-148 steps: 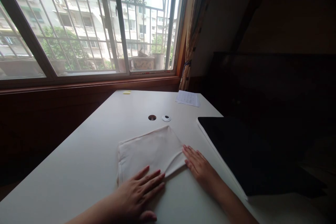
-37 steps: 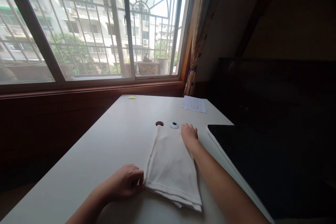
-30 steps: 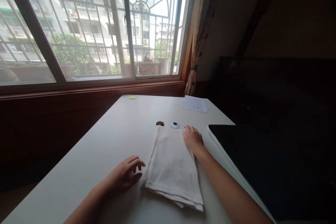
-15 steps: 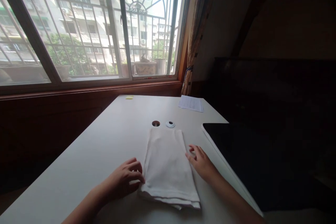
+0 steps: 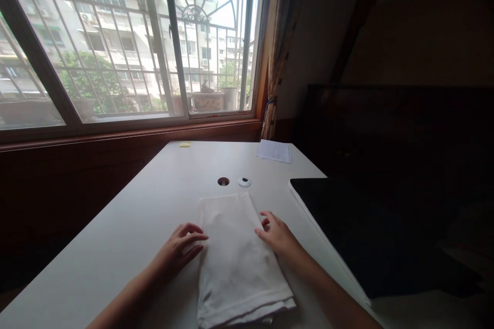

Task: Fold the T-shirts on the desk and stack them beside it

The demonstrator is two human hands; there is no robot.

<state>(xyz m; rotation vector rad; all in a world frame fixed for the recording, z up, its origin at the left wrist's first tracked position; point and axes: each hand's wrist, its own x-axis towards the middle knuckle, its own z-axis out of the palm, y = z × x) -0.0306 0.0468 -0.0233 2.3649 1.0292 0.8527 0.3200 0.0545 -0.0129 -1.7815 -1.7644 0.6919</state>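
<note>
A folded white cloth (image 5: 237,254) in several layers lies flat on the white table (image 5: 127,226), slightly turned, its uneven lower edges nearest me. My left hand (image 5: 185,243) is at the cloth's left edge, with fingers apart and fingertips resting on the border. On the opposite side, my right hand (image 5: 277,234) is at the right edge, thumb and fingers loosely bent and spread, its thumb tip touching or just over the cloth. Neither hand grips the fabric.
Beyond the cloth are a round table hole (image 5: 223,181) and a white round cap (image 5: 244,182). Papers (image 5: 274,151) and a yellow note (image 5: 185,144) lie at the far edge. A black sheet-like item (image 5: 347,226) covers the right side. A barred window (image 5: 154,41) stands behind.
The cloth has turned a little, its far end shifting left and the whole of it coming nearer me. My left hand has moved up along its edge. The view has swung slightly right.
</note>
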